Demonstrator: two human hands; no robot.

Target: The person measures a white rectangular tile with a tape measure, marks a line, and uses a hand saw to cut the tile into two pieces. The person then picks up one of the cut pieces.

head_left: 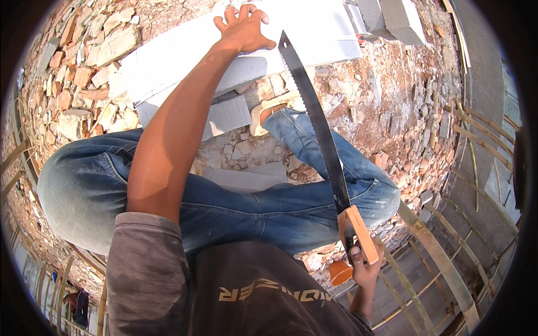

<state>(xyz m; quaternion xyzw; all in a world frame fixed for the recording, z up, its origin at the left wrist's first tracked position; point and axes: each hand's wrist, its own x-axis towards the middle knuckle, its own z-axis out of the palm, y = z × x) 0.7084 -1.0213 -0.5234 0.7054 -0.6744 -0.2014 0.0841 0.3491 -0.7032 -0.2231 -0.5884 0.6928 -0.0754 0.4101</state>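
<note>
1. The step in hand seems to be readying a cut: the left hand (245,29), fingers spread, appears to brace the block (179,61); the right hand (367,264) grips the saw (317,115).
2. The next move probably calls for a steady block and careful tooth placement.
3. The block lies under the left hand; the saw's tip is just beside that hand, block contact unclear.
</note>
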